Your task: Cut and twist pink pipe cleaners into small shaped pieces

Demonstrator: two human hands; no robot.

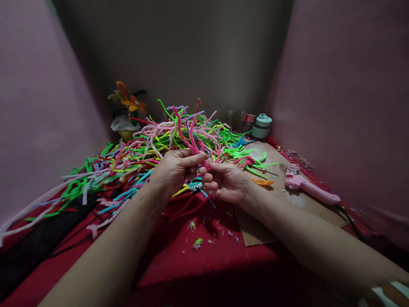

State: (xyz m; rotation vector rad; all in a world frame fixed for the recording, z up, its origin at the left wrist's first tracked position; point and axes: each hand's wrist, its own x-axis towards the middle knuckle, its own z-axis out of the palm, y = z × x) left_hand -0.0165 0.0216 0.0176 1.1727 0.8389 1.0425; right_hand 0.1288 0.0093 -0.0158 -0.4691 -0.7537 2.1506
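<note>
Pink pipe cleaners (pixel 192 138) rise upright from between my two hands, their loose ends splayed out at the top. My left hand (pixel 177 168) pinches them between thumb and fingers. My right hand (pixel 225 181) is closed on the lower end of the same pink pipe cleaners, its fingertips almost touching the left thumb. Part of the pinched piece is hidden by the fingers. Behind and around the hands spreads a large heap of pipe cleaners (pixel 153 140) in green, pale pink, yellow, red and blue. A small metallic tool (pixel 195 186) lies just below the hands, partly covered.
A pink glue gun (pixel 311 189) lies on a cardboard sheet (pixel 277 170) at right, its dark cord trailing off. A mint-green jar (pixel 262 125) stands behind it. Orange flowers (pixel 132 103) in a wrapped pot stand at back left. Fuzzy scraps (pixel 198 243) dot the red cloth (pixel 191 268).
</note>
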